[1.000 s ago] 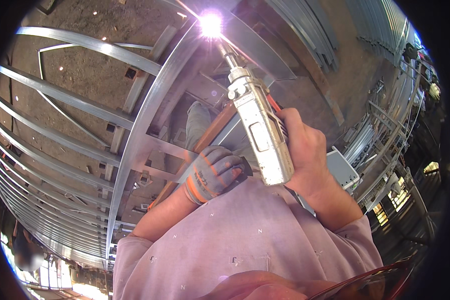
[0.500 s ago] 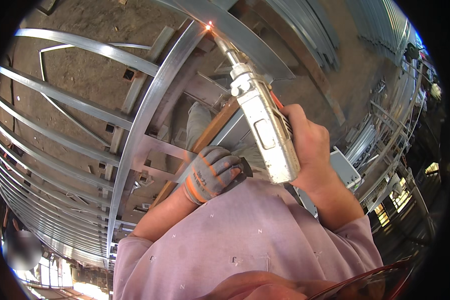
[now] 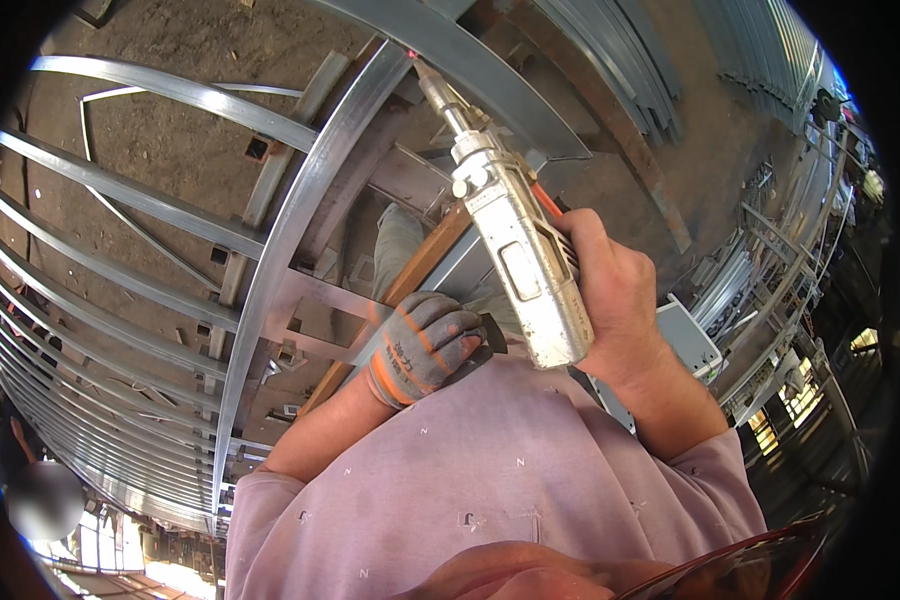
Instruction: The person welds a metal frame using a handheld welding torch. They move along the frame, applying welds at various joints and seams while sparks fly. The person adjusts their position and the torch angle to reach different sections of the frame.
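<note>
My bare right hand (image 3: 615, 295) is wrapped round a silver handheld laser welding gun (image 3: 525, 265). Its nozzle points up and slightly left, to a corner where a long metal tube (image 3: 310, 195) meets a wider steel beam (image 3: 490, 75). A small red glow (image 3: 412, 55) shows at that corner, right by the tip. Close to my body, my left hand (image 3: 420, 348), in a grey and orange work glove, is curled round a dark, flat-looking object (image 3: 493, 337). Most of that object is hidden by the glove, so its kind cannot be made out.
Parallel metal tubes (image 3: 130, 215) fan out to the left over dirt ground. A brown bar (image 3: 435, 250) runs diagonally beside my left hand. Stacked metal profiles (image 3: 620, 70) lie at the far right, near a pale box (image 3: 690, 338). Another person (image 3: 45, 500) is at the lower left.
The bright orange sparks at the nozzle have shrunk to a small red glow. My right hand has shifted the gun slightly left. My left hand is nearly still.
</note>
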Action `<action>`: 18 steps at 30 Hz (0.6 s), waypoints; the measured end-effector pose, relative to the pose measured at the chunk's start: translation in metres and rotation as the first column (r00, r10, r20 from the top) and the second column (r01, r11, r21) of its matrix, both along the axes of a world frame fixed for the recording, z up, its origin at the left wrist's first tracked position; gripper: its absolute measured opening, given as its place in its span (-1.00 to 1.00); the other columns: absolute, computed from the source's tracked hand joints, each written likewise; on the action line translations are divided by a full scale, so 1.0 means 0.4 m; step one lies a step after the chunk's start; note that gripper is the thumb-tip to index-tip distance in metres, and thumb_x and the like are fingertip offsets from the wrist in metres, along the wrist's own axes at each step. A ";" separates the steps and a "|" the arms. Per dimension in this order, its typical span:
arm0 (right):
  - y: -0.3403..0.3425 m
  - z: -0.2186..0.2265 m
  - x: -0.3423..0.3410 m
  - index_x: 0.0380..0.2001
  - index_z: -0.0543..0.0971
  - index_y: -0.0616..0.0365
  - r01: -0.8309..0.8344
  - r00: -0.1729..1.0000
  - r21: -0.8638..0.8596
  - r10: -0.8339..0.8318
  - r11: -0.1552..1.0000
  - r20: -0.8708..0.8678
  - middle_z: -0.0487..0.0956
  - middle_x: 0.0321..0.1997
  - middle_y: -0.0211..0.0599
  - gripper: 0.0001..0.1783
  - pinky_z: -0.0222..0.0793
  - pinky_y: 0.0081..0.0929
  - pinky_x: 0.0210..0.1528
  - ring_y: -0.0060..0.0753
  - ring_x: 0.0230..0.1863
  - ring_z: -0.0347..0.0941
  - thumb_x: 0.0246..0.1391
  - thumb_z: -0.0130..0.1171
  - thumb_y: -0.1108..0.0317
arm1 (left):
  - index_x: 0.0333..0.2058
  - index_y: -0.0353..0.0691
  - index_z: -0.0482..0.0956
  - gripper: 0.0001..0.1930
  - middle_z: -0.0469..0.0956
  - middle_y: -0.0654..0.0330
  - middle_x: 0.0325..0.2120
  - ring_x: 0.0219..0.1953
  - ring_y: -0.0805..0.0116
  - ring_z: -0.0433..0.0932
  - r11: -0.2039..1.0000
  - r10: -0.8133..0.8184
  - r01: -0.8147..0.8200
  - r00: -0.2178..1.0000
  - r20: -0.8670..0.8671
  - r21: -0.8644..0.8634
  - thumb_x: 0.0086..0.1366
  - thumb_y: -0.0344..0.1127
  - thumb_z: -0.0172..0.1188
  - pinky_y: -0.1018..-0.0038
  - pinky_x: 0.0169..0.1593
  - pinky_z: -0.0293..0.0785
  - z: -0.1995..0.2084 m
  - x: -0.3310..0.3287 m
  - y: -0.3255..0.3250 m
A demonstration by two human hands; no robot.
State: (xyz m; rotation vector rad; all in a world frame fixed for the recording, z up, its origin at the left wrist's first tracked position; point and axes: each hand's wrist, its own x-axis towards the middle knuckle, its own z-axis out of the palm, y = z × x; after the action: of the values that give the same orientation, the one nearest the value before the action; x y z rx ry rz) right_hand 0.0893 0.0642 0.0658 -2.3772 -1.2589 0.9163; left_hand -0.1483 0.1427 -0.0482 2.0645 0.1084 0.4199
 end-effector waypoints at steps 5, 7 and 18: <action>-0.001 -0.002 0.004 0.05 0.54 0.20 -0.015 0.999 0.000 0.015 1.000 0.029 0.72 -0.34 0.04 -0.49 0.61 -0.08 -0.29 0.20 -0.31 0.75 0.19 0.54 0.19 | -0.22 -0.05 0.66 -0.66 0.71 0.29 -0.15 -0.10 0.24 0.72 1.000 0.009 -0.009 1.000 0.005 -0.011 0.08 -0.30 0.65 0.22 0.02 0.69 -0.002 0.000 -0.003; -0.001 0.000 0.006 0.05 0.54 0.19 -0.011 1.000 0.004 0.011 1.000 0.025 0.72 -0.34 0.04 -0.49 0.61 -0.08 -0.29 0.21 -0.30 0.75 0.19 0.54 0.19 | -0.22 -0.05 0.66 -0.66 0.71 0.29 -0.14 -0.10 0.24 0.72 1.000 0.006 -0.006 1.000 0.004 -0.008 0.08 -0.30 0.65 0.22 0.03 0.69 -0.005 -0.002 -0.004; 0.000 -0.004 0.007 -0.02 0.55 0.13 -0.009 1.000 0.002 0.009 1.000 0.027 0.76 -0.29 -0.11 -0.47 0.62 -0.09 -0.30 0.07 -0.31 0.76 0.11 0.59 0.12 | -0.22 -0.06 0.68 -0.67 0.71 0.29 -0.14 -0.11 0.24 0.70 1.000 0.005 -0.005 1.000 -0.002 -0.021 0.08 -0.30 0.64 0.22 0.02 0.69 0.000 0.002 -0.002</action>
State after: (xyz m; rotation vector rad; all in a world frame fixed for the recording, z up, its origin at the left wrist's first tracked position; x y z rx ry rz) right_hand 0.0922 0.0641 0.0640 -2.3924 -1.2807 0.8875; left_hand -0.1476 0.1420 -0.0480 2.0444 0.1186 0.4176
